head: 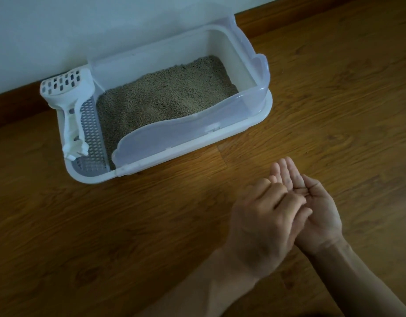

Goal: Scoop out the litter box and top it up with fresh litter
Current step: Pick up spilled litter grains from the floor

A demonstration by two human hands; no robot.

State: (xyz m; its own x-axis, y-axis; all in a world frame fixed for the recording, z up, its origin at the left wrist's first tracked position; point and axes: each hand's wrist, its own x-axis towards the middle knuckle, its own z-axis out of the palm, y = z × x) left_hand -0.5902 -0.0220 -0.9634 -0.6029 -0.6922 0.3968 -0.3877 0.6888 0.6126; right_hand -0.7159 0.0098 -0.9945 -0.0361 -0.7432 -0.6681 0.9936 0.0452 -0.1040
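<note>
Resting against the wall on the wooden floor [83, 225], a litter box [254, 120] holds litter [165, 99]; nearby, left hand [263, 225] brushes right hand [318, 216], both grips wide, holding nothing.

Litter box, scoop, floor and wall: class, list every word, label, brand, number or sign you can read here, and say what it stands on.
None can be read.
Litter box: a small raised mark on its front rim is too blurred to read.
Scoop: no text shows.
</note>
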